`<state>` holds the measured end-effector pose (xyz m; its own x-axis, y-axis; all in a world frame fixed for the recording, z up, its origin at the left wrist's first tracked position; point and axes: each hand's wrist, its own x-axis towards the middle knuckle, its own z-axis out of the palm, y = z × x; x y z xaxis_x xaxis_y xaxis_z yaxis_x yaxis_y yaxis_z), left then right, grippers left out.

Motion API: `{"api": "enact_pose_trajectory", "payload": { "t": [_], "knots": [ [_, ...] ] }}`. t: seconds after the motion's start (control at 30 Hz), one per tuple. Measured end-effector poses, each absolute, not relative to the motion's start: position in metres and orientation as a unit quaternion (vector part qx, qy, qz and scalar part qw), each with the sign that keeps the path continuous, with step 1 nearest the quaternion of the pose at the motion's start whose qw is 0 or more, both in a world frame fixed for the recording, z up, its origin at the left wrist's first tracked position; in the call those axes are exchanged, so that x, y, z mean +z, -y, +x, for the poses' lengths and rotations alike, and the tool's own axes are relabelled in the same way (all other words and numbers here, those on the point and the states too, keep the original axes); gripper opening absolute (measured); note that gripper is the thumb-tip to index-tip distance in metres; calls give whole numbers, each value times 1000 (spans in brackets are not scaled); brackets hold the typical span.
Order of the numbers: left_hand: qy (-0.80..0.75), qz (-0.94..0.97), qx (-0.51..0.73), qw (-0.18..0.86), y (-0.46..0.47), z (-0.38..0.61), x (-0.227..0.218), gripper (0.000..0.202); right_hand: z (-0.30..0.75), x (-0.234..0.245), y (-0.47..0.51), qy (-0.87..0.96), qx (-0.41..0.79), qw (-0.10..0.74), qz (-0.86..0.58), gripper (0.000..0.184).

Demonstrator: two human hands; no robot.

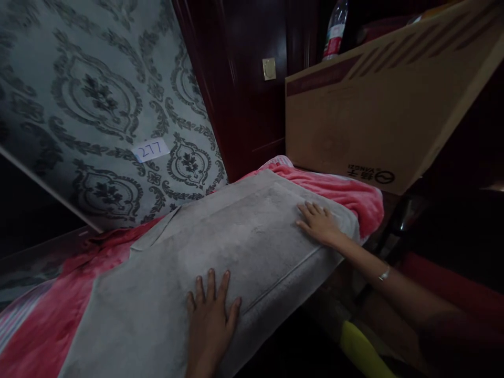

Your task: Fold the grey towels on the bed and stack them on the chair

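A soft grey fabric cover (pixel 244 236), whose exact kind I cannot tell, lies spread over a red-pink blanket (pixel 326 184). A folded or layered edge runs along its far side, and a seam crosses its near side. My left hand (pixel 210 320) rests palm down on the near part of the grey cloth, fingers spread. Farther off to the right, my right hand (pixel 318 223) lies flat near the cloth's right end, its fingers also apart. Neither hand grips anything. A silvery bracelet (pixel 385 273) circles my right wrist.
Behind the right end stands a large cardboard box (pixel 370 115), with a plastic bottle (pixel 336 31) above its edge. Patterned wallpaper (pixel 98 100) bearing a paper marked 277 (pixel 151 149) rises at the left, beside a dark red wooden panel (pixel 244 79). Something yellow-green (pixel 362 346) is below.
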<state>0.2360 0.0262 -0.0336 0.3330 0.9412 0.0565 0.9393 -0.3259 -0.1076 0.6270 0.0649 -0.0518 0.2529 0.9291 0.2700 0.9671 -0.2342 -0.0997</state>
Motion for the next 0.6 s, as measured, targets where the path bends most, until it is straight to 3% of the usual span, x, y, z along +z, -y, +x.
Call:
{"api": "enact_pose_trajectory", "payload": {
  "t": [0.4, 0.6],
  "knots": [
    [578, -814, 9, 59, -20, 236, -29, 59, 647, -84, -69, 583, -92, 100, -801, 78],
    [567, -820, -14, 78, 1, 221, -52, 60, 658, -87, -53, 577, -83, 107, -806, 77]
  ]
}}
